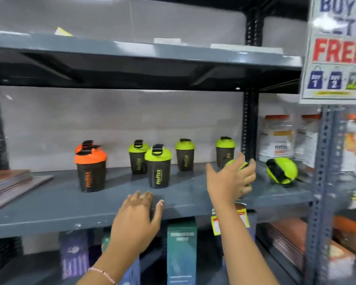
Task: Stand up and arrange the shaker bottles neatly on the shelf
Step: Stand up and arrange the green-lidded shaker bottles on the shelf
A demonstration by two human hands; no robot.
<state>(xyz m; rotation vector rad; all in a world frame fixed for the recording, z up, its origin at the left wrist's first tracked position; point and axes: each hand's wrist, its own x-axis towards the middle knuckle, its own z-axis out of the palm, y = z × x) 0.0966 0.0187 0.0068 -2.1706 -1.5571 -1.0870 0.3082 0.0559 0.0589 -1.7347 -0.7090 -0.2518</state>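
Two shakers lying toppled at shelf (pixel 49 210) right end; I'm wrapping right hand (pixel 230 182) round nearer toppled shaker (pixel 239 167), grip holding it; second toppled shaker (pixel 282 170) further right; left hand (pixel 136 219) resting open on shelf edge.

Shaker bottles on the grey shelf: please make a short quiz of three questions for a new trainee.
1. True or false: the right hand grips a green-lidded bottle.
2. How many orange-lidded bottles stand upright?
3. The lying green bottle on the shelf is: A) left of the orange ones, B) right of the right hand, C) under the left hand.

Key: 1 true; 2 two; 3 B.
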